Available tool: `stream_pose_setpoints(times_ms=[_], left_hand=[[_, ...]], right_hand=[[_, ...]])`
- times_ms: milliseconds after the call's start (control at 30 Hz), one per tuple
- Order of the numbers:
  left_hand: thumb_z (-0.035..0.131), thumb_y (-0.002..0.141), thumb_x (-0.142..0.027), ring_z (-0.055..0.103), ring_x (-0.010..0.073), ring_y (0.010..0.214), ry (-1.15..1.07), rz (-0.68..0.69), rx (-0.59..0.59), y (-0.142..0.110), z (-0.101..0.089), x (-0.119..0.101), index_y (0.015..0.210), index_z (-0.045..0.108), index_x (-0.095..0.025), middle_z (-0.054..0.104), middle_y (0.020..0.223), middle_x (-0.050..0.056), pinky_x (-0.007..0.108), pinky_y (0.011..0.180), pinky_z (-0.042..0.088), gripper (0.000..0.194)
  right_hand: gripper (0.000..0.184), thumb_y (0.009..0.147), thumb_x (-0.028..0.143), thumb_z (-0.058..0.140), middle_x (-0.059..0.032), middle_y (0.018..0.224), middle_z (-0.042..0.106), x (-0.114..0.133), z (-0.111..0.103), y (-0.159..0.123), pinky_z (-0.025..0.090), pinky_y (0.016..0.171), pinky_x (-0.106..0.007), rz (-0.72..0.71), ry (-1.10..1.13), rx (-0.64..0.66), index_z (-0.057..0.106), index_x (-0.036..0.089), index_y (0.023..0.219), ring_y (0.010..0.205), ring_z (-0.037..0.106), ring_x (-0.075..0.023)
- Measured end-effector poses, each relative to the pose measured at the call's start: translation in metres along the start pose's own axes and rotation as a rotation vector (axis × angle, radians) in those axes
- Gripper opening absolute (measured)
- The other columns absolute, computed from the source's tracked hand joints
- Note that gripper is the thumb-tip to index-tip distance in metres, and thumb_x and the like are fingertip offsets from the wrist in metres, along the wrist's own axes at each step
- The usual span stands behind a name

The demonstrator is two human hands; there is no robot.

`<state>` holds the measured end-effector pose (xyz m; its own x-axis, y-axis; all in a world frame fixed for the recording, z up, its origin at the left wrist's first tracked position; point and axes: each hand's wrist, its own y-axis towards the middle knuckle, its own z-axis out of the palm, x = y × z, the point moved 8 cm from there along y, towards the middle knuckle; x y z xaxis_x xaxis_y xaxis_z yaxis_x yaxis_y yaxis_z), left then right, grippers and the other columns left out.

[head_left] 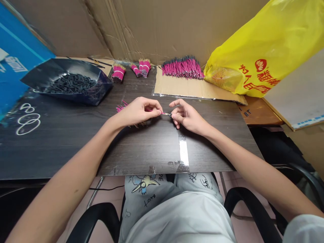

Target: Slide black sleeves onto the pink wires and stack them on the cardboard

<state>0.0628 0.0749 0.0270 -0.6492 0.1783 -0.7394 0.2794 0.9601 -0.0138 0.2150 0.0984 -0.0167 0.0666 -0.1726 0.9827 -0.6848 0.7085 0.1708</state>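
Note:
My left hand [141,109] pinches a thin pink wire [156,111] between thumb and fingers. The wire's bare metal end [165,114] points toward my right hand [186,116]. Between that hand's thumb and index finger is a small black sleeve [170,115], right at the metal end; whether the end is inside it is too small to tell. The other fingers of my right hand are loosely curled. Loose pink wires [122,106] lie on the dark table [149,145], partly hidden beneath my left hand.
A dark open bag [86,98] of small black sleeves [72,83] stands at left, near white rubber bands [28,124]. Tied pink wire bundles [118,73] sit at the back. Black-tipped pink wires [182,67] lie on cardboard [177,87] beside a yellow plastic bag [253,50].

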Motion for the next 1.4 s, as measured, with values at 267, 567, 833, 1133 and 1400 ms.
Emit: stream_pose_setpoints(times_ms=[267, 567, 833, 1133, 1400], left_hand=[[0.067, 0.083, -0.044, 0.053, 0.0068, 0.064, -0.009, -0.017, -0.002, 0.000, 0.001, -0.001, 0.089, 0.076, -0.013, 0.071, 0.076, 0.003, 0.019, 0.061, 0.035, 0.033], [0.068, 0.083, -0.041, 0.045, 0.0041, 0.057, -0.007, -0.015, 0.019, 0.000, 0.005, -0.001, 0.088, 0.077, -0.014, 0.062, 0.065, -0.001, 0.016, 0.054, 0.032, 0.029], [0.068, 0.085, -0.037, 0.042, 0.0021, 0.054, -0.045, -0.010, 0.054, -0.001, 0.011, -0.011, 0.087, 0.075, -0.013, 0.056, 0.062, -0.004, 0.013, 0.050, 0.030, 0.025], [0.070, 0.089, -0.033, 0.041, 0.0017, 0.052, -0.284, -0.007, 0.083, 0.000, 0.019, -0.011, 0.088, 0.070, -0.012, 0.052, 0.062, -0.004, 0.013, 0.048, 0.032, 0.021], [0.078, 0.086, -0.035, 0.033, 0.0008, 0.047, -0.648, -0.073, 0.100, 0.004, 0.034, -0.002, 0.089, 0.066, -0.014, 0.039, 0.056, -0.008, 0.014, 0.046, 0.023, 0.024]], right_hand=[[0.025, 0.097, 0.016, 0.059, 0.0070, 0.071, 0.056, -0.001, -0.001, 0.002, 0.051, 0.056, -0.023, 0.019, 0.006, 0.040, 0.045, 0.021, 0.117, 0.057, 0.058, -0.0094], [0.024, 0.095, 0.022, 0.065, 0.0038, 0.076, 0.057, -0.001, -0.001, 0.002, 0.056, 0.056, -0.025, -0.048, 0.033, 0.021, 0.051, 0.019, 0.115, 0.061, 0.060, -0.0105], [0.030, 0.095, 0.041, 0.074, -0.0002, 0.088, 0.061, 0.013, -0.007, -0.003, 0.058, 0.064, -0.028, -0.228, 0.005, -0.129, 0.057, 0.021, 0.109, 0.069, 0.063, -0.0118], [0.032, 0.097, 0.050, 0.072, -0.0028, 0.097, 0.061, 0.025, -0.007, -0.008, 0.061, 0.069, -0.031, -0.316, -0.027, -0.210, 0.058, 0.023, 0.109, 0.077, 0.061, -0.0146], [0.018, 0.103, 0.038, 0.065, -0.0036, 0.101, 0.062, 0.035, -0.011, -0.014, 0.062, 0.068, -0.030, -0.415, -0.112, -0.319, 0.058, 0.022, 0.109, 0.075, 0.063, -0.0132]])
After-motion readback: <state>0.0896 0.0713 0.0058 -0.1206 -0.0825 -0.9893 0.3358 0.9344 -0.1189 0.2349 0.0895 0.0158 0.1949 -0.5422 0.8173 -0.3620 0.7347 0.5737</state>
